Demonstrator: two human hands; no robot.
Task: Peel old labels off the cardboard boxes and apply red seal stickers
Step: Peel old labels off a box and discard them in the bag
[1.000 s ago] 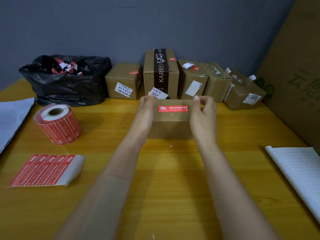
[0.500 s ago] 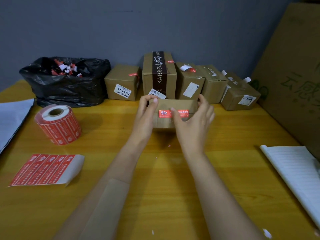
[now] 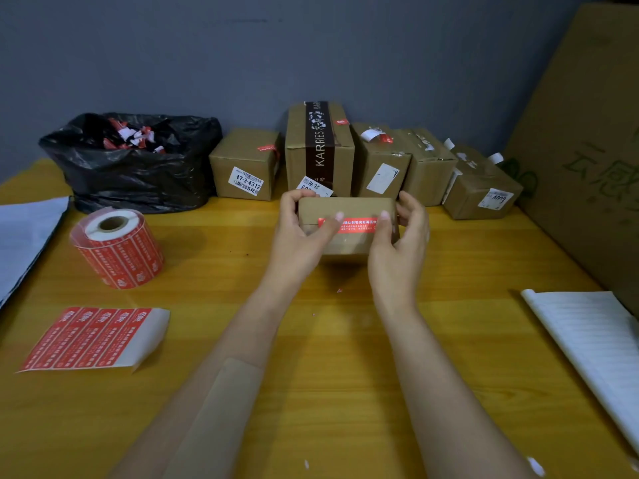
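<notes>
Box (image 3: 345, 207), just in front of the KARRIES box (image 3: 320, 146), is gripped by curled left hand (image 3: 297, 233) and right hand (image 3: 401, 243), thumbs now moved onto the sticker (image 3: 358, 225): seal likely nearly pressed.

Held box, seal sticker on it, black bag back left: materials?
Held box: matte brown cardboard, likely corrugated; folded flap seam. Seal sticker: red printed label, probably coated paper, slight sheen. Bin bag: thin black plastic film, glossy crinkles.

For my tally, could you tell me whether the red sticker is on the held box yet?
On. The red seal sticker lies flat across the box seam; the left hand and right hand press thumbs on its ends.
</notes>
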